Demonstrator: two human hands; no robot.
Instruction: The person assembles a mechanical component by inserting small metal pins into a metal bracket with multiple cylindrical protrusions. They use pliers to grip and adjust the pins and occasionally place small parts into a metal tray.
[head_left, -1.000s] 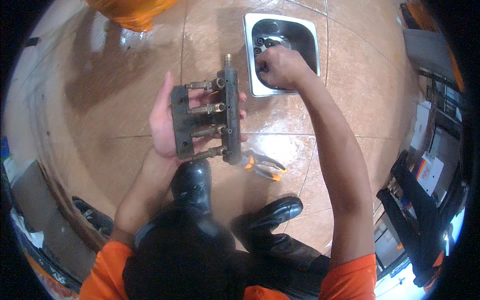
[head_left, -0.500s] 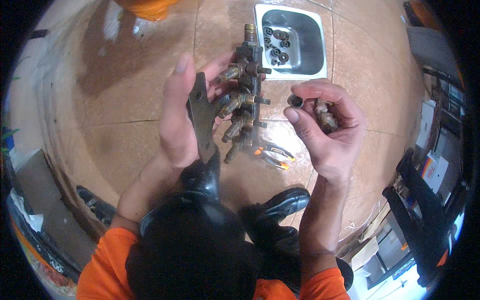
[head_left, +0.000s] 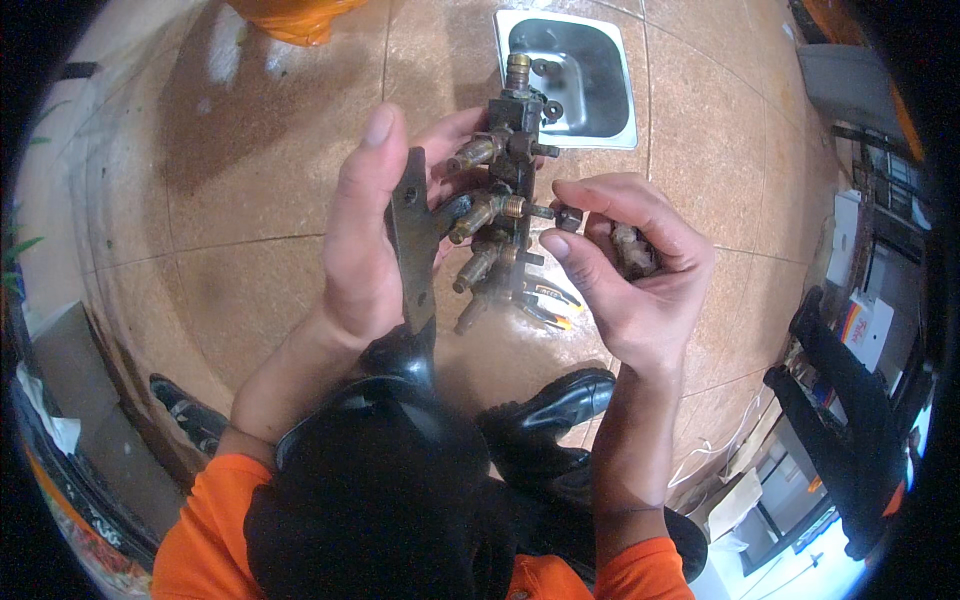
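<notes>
Your left hand [head_left: 362, 250] is wrapped shut round the dark mounting plate of the valve manifold [head_left: 487, 215], held up over the tiled floor [head_left: 250, 180] near the steel tray [head_left: 625, 120]. Your right hand [head_left: 625, 270] pinches a small nut [head_left: 570, 216] at a brass fitting, more parts cupped in the palm. Manifold looks heavy, rigid, probably greasy: keep hold of the plate, not the fittings.

Orange short sleeves [head_left: 205, 540], black boots [head_left: 545, 410], bare forearms.

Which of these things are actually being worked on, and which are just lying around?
In use: dark metal valve block with brass fittings in left hand; small dark nut in right hand; steel tray.

Lying about: orange-handled pliers; black boots.
</notes>
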